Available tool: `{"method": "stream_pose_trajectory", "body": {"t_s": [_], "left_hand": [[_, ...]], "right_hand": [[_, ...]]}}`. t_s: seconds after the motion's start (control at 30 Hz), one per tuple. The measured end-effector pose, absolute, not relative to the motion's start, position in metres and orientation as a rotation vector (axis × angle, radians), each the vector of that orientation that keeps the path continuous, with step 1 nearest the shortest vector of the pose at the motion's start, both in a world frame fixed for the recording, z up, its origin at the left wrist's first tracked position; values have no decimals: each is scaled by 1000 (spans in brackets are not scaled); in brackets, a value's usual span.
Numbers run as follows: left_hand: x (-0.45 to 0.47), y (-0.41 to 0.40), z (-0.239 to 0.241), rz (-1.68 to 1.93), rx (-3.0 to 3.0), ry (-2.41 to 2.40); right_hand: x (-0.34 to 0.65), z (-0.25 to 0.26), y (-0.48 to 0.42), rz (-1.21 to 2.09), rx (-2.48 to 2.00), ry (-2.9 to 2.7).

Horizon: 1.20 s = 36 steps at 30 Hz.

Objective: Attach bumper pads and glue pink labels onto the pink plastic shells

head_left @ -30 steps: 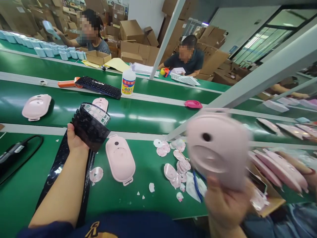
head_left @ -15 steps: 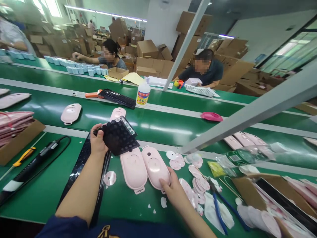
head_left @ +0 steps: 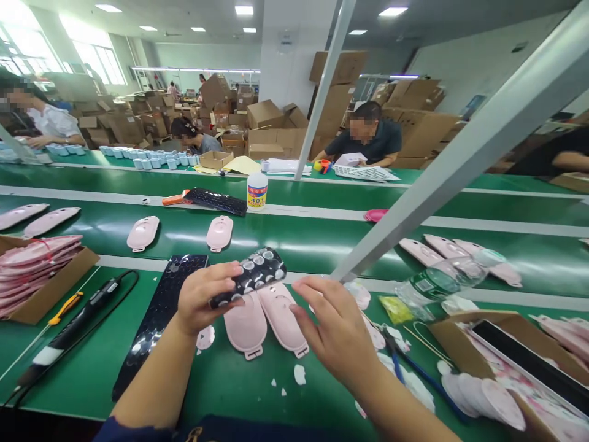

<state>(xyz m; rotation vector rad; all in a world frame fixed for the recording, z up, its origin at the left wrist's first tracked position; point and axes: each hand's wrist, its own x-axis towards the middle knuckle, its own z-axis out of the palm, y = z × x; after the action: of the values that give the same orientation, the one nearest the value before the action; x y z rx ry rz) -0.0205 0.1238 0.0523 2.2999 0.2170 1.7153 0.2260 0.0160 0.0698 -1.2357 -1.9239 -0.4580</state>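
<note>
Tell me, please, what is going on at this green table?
A person is handling a black dotted sheet with bare hands. The left hand grips it, while the right hand is open close by. In this view, the sheet partly hides two pink covers lying side by side on the green table. A longer black sheet lies by the left forearm, and a white bottle stands farther back.

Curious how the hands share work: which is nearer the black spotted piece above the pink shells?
Left. The left hand grips the black spotted piece at its left end. The right hand is open and apart from it, to its right.
</note>
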Motion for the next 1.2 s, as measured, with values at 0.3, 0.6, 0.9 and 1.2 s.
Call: {"method": "stream_pose_trajectory", "body": {"t_s": [0.3,0.6,0.9,1.2], "left_hand": [[-11,100,65,1695,2601,149],[-14,109,59,1650,2572,213],[-15,118,57,1669,2550,246],[-17,176,-7,2083,1142,779]], "right_hand": [[216,85,23,-486,-1036,-1973],[218,89,33,-395,-1052,-2054],[222,91,49,-453,-1035,-2154],[228,87,79,-339,-892,-1985]]}}
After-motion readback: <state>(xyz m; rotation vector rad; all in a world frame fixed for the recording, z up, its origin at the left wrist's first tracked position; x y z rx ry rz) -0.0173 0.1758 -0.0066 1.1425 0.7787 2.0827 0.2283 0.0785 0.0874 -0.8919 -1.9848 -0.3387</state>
